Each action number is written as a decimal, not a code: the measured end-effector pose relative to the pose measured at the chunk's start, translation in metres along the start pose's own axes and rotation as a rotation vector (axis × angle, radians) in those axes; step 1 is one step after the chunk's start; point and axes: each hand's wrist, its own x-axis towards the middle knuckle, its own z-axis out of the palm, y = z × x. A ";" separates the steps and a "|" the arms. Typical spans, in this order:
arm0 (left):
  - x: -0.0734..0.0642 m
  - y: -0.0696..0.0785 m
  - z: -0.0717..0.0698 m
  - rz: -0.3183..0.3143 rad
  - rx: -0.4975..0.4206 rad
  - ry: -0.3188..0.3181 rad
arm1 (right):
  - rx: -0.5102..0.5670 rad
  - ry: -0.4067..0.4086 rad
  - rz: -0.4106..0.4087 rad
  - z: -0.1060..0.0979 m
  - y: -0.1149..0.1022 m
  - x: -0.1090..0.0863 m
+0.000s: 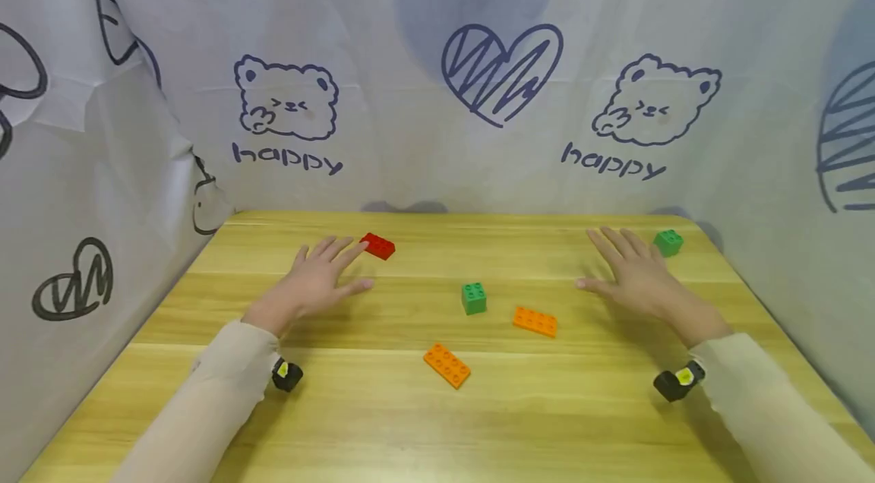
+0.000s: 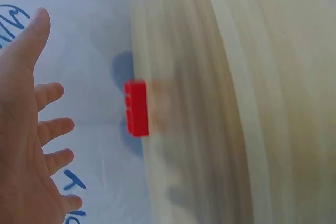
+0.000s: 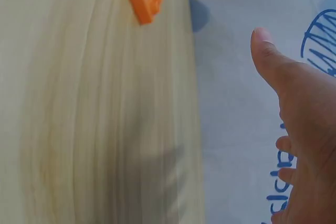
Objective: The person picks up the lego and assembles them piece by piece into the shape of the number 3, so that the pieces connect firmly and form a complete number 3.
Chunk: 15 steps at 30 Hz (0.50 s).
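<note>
Head view: both hands hang over the tabletop (image 1: 369, 430), palms down and fingers spread; each grip is open and holds nothing. The red block (image 1: 378, 246) lies on the far part of the tabletop, just beyond and to the right of the left hand (image 1: 311, 287), the nearer of the two. Its long axis slants from far left to near right; the left index fingertip overlaps its left end in this view, but the left wrist view shows a gap between fingers and block. Nothing visible stands between them.

The right-hand green block (image 1: 668, 242) sits beside the outer fingers of the right hand (image 1: 632, 282), near the tabletop's far right corner. Between the hands are three more pieces: the middle green block (image 1: 474, 298), roughly midway between the thumbs; the far orange block (image 1: 535, 321), nearer the right hand, its long axis running mostly crosswise; and the near orange block (image 1: 446, 365), nearer the left hand and set more diagonally. All lie apart from one another. Behind the tabletop hangs a printed cloth (image 1: 410, 164).
</note>
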 end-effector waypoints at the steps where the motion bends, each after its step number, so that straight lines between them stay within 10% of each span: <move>1: 0.000 0.003 0.000 0.015 0.003 0.005 | 0.009 0.017 -0.015 -0.001 -0.002 0.001; 15: -0.009 0.040 0.006 0.214 -0.064 0.035 | 0.141 0.076 -0.153 0.016 -0.039 0.017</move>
